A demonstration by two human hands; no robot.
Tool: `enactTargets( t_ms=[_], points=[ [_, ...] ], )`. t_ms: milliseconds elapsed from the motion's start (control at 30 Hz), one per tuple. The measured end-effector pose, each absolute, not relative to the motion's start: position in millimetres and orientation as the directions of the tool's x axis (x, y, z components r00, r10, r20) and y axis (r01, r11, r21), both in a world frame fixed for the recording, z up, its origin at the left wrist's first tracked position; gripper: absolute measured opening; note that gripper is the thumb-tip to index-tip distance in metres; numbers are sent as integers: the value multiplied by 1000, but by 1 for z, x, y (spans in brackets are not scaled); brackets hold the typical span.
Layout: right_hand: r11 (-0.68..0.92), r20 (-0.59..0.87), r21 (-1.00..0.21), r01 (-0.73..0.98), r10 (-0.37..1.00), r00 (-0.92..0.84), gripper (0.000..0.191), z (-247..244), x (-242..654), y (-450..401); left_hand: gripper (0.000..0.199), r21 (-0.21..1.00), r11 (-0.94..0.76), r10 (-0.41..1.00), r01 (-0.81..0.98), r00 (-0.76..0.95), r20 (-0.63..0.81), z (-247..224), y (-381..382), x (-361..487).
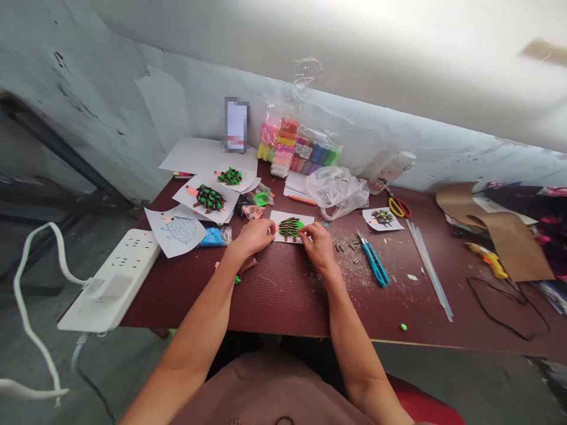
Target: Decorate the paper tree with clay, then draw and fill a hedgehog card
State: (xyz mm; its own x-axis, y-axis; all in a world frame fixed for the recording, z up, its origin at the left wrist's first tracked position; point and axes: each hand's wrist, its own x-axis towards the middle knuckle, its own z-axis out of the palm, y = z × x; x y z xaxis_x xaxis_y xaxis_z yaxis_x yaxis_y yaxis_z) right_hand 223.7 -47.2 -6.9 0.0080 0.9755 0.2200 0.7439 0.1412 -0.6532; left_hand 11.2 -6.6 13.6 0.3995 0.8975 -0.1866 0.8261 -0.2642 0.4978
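A small white card (309, 217) lies on the table between my hands. On it is a hedgehog (290, 226) of green clay, with dark striped seeds set in rows and brown feet below. My left hand (257, 235) is closed at the card's left edge, thumb and fingers together on it. At the right end of the green clay, my right hand (319, 243) pinches with thumb and forefinger; whatever is between them is too small to make out. Loose striped seeds (340, 245) lie just right of my right hand, beside a blue utility knife (372, 260).
Finished hedgehog cards (208, 198) and a blue hedgehog drawing (175, 231) lie at left, near a power strip (117, 277). Bagged clay (283, 147) and a plastic bag (339, 189) stand behind. Rightward are scissors (399, 206), glue sticks (429, 268) and a yellow glue gun (491, 260).
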Motion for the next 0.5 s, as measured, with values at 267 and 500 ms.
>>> enactTargets(
  t_ms=[267, 500],
  points=[
    [87, 176, -568, 819, 984, 18, 12, -10, 214, -47, 19, 495, -254, 900, 831, 390, -193, 13, -7, 12],
    [85, 190, -551, 830, 981, 25, 12, -10, 213, -47, 19, 489, -265, 900, 831, 395, -183, 15, -7, 12]
  ],
)
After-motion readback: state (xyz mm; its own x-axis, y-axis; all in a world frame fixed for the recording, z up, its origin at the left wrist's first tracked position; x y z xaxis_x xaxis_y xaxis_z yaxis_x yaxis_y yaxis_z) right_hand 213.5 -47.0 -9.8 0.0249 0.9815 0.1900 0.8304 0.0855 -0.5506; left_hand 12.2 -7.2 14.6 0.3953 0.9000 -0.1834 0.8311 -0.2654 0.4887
